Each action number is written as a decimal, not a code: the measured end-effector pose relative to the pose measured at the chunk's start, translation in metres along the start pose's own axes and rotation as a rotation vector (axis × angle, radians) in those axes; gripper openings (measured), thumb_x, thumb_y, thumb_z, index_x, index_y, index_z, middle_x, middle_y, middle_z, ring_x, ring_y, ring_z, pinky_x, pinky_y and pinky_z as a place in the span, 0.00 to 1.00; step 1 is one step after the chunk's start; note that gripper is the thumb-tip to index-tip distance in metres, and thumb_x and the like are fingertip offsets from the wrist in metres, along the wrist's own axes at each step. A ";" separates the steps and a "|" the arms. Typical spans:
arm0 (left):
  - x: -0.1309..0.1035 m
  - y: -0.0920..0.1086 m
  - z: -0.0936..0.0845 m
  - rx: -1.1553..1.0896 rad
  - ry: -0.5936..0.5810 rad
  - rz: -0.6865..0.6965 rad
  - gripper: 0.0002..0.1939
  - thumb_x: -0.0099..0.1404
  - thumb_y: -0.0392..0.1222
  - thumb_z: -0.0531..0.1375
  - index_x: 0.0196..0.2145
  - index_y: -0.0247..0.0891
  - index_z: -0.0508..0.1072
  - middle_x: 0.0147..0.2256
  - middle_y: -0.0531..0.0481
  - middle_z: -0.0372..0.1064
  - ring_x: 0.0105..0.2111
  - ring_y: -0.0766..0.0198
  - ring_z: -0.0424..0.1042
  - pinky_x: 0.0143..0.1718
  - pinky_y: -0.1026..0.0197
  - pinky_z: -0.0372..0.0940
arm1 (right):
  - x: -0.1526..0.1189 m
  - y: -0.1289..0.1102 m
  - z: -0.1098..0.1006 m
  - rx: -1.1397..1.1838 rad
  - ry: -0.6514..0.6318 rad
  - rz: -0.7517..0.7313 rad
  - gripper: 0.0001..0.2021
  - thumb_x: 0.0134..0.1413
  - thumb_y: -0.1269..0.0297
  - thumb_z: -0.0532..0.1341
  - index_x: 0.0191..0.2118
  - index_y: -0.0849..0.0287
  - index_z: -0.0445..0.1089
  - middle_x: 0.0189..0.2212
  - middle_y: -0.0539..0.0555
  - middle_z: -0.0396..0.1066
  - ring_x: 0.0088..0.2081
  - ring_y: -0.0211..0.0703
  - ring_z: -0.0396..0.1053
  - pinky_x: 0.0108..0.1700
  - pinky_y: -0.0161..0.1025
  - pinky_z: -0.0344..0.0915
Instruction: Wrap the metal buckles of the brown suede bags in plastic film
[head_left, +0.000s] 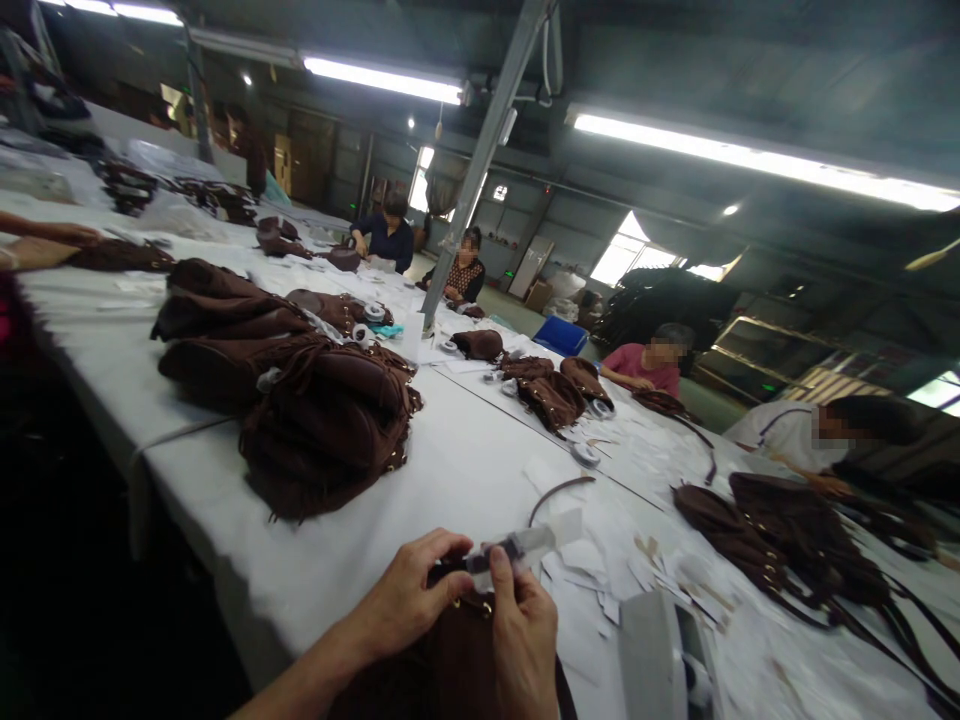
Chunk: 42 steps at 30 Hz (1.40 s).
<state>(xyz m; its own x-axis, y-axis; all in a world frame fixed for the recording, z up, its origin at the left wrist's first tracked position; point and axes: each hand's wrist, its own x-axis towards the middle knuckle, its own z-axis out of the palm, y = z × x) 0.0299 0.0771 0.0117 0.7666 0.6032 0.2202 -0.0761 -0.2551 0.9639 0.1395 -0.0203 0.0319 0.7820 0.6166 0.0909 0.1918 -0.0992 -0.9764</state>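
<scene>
Brown bag (457, 665) nearest the lens, at the bottom of my head view, its upper edge set with small gold-coloured fittings. From my remote seat I see the left hand (409, 590) at that edge, its fingers closed, thumb against forefinger, on a dark part of the bag. My view has the right hand (525, 630) beside it, thumb pressed down and fingers gripping a clear wrapped piece (534, 540) with something dark inside; one pale end sticks out past the grip. I cannot tell whether that piece is joined to the bag.

Just beyond the hands, a thin brown strap (562, 487) curves over the white-covered bench (465, 465). To the right lie paper scraps (589, 562) and a grey-white box (652, 650) with a dark opening. I make out a heap of brown bags (330, 420) ahead to the left, more bags (780, 530) on the right, and a tape roll (585, 455) between. Across the bench sit a person in a pink top (652, 372) and a person in a white top (784, 437), leaning low.
</scene>
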 end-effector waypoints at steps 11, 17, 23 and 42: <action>0.004 -0.057 0.006 0.119 0.033 -0.121 0.18 0.67 0.47 0.48 0.23 0.38 0.66 0.26 0.52 0.63 0.32 0.61 0.64 0.38 0.60 0.57 | 0.024 0.008 0.018 -0.063 -0.036 -0.066 0.15 0.49 0.52 0.63 0.34 0.61 0.71 0.29 0.53 0.74 0.32 0.44 0.70 0.36 0.38 0.66; 0.002 -0.063 0.001 0.036 0.018 -0.142 0.15 0.67 0.46 0.48 0.30 0.37 0.69 0.29 0.50 0.67 0.33 0.60 0.66 0.38 0.60 0.60 | 0.018 0.037 0.040 -0.102 -0.115 -0.035 0.16 0.48 0.51 0.63 0.30 0.63 0.72 0.25 0.54 0.74 0.29 0.46 0.70 0.33 0.40 0.66; -0.017 -0.095 -0.008 -0.280 0.075 -0.192 0.27 0.59 0.38 0.60 0.56 0.39 0.59 0.50 0.44 0.67 0.51 0.57 0.64 0.55 0.54 0.54 | 0.022 0.054 0.046 -0.036 -0.186 0.061 0.16 0.48 0.52 0.63 0.31 0.63 0.73 0.27 0.54 0.74 0.32 0.46 0.70 0.36 0.40 0.66; -0.020 -0.098 -0.010 -0.469 0.122 -0.210 0.23 0.58 0.34 0.55 0.52 0.41 0.58 0.45 0.48 0.68 0.47 0.58 0.66 0.51 0.55 0.56 | 0.015 0.079 0.060 -0.109 -0.279 0.035 0.17 0.51 0.51 0.61 0.36 0.61 0.74 0.31 0.56 0.77 0.35 0.51 0.72 0.40 0.42 0.66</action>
<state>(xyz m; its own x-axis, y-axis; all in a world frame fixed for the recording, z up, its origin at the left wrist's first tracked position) 0.0155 0.0974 -0.0862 0.7183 0.6957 0.0040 -0.2277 0.2297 0.9462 0.1311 0.0278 -0.0556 0.5989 0.8007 -0.0149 0.2417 -0.1985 -0.9498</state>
